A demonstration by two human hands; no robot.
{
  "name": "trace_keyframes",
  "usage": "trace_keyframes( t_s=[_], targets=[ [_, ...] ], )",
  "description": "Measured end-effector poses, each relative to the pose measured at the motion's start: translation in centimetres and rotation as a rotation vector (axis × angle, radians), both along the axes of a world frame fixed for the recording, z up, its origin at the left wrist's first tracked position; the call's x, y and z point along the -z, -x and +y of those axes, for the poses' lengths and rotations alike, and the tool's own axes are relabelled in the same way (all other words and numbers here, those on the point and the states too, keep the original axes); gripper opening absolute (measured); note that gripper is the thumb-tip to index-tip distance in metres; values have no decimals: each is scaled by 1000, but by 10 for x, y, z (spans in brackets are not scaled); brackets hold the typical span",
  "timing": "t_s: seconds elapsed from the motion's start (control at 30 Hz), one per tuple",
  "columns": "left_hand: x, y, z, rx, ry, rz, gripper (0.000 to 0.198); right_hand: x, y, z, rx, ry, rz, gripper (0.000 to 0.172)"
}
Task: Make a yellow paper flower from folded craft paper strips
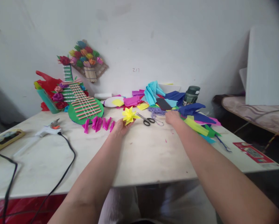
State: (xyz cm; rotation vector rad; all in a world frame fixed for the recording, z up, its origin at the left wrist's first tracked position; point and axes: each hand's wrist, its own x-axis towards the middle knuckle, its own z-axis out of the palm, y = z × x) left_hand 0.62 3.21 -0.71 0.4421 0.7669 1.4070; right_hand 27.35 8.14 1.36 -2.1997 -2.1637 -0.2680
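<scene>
A yellow paper flower (pixel 129 115) with pointed petals is held upright in my left hand (pixel 123 127), its fingers closed beneath the bloom. Farther right, my right hand (pixel 172 117) reaches to a tangle of purple yarn (pixel 156 110). Its fingers are curled at the yarn's right end, and whatever is in them is hidden. Between my hands lie dark-handled scissors (pixel 147 122), with a loose strand of yarn beside them. Folded magenta paper pieces (pixel 96 123) lie in a row left of the flower.
A green paper guitar (pixel 85 109) leans at the back left. Nearer are a glue gun (pixel 49 130) with a black cord and a power strip (pixel 7 140). Coloured paper (pixel 151 92), a phone (pixel 163 104) and a dark flask (pixel 191 95) crowd the back right.
</scene>
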Motion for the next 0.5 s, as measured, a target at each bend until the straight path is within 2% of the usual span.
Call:
trace_keyframes(
  t_s=[0.3, 0.5],
  targets=[
    [9, -4, 8, -116, -18, 41, 15, -13, 14, -10, 2, 26, -97, 29],
    [12, -5, 10, -134, -83, 22, 19, -36, 34, -19, 23, -77, -24, 28]
  ],
)
